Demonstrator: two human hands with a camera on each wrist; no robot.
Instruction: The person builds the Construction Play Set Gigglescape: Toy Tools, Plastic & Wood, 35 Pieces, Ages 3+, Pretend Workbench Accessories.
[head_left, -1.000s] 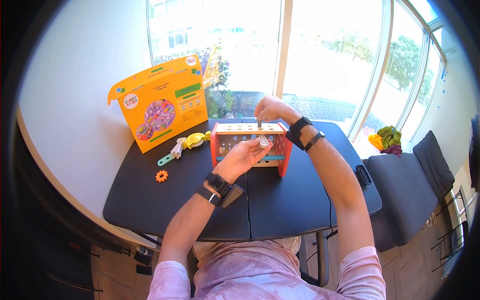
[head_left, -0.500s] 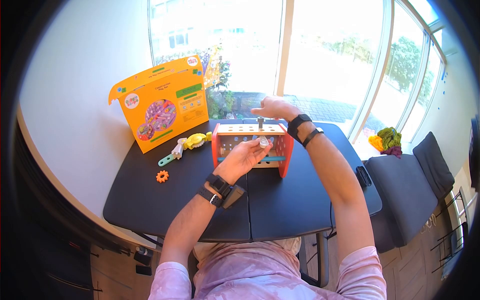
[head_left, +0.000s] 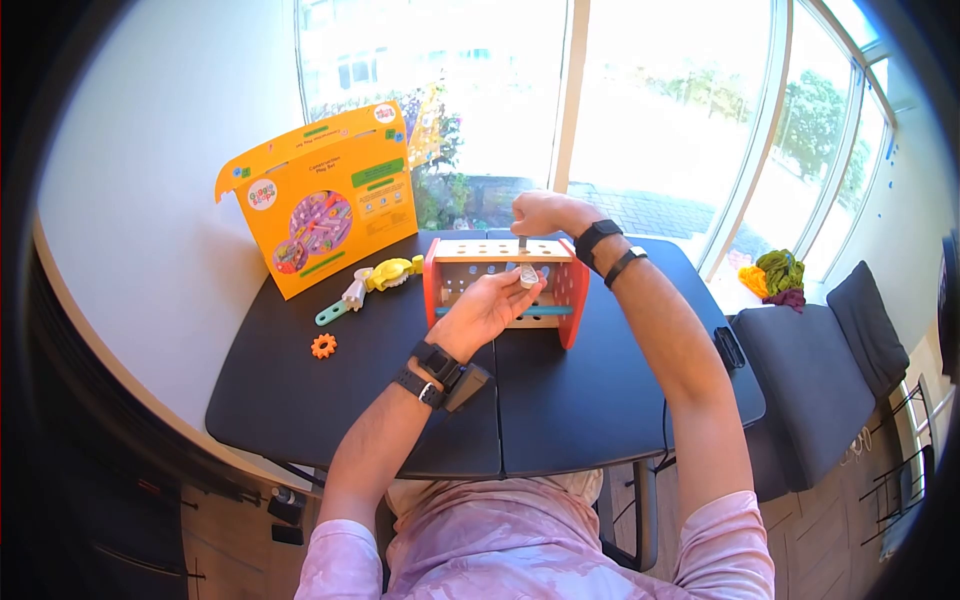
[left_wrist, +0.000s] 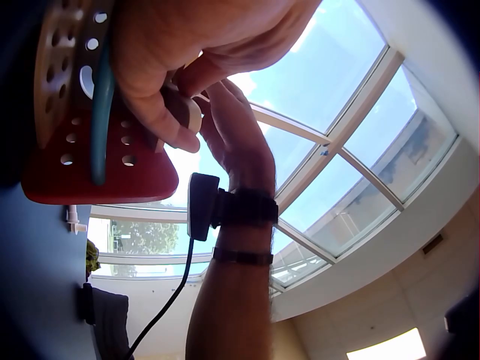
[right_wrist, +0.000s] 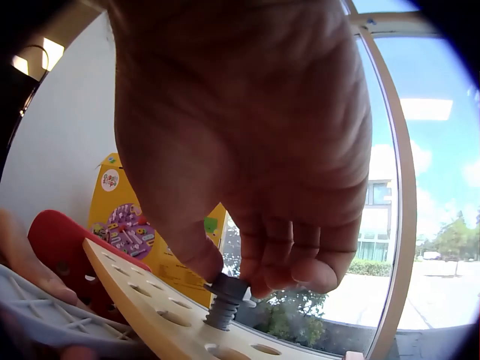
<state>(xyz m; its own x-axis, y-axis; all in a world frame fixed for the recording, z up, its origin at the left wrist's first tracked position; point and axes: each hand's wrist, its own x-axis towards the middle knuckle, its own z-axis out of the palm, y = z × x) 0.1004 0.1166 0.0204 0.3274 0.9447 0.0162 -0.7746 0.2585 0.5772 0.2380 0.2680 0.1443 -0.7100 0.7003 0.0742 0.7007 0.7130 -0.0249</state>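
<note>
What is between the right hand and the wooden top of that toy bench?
A dark grey screw. The right wrist view shows the right hand pinching its head, with the thread reaching down to the wooden top.

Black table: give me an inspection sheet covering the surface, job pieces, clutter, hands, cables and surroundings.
Surface: black table, with a seam near its middle.
Job's things: toy workbench upright; gray threaded toy bolt standing at its perforated top.
Clutter: Construction Play Set box, orange gear, yellow toy piece, teal strip.
Hands: right hand pinches the bolt; left hand holds a light gray ribbed piece.
Cables: black cable leading from the right wrist camera.
Surroundings: large windows; gray chair on the right.
</note>
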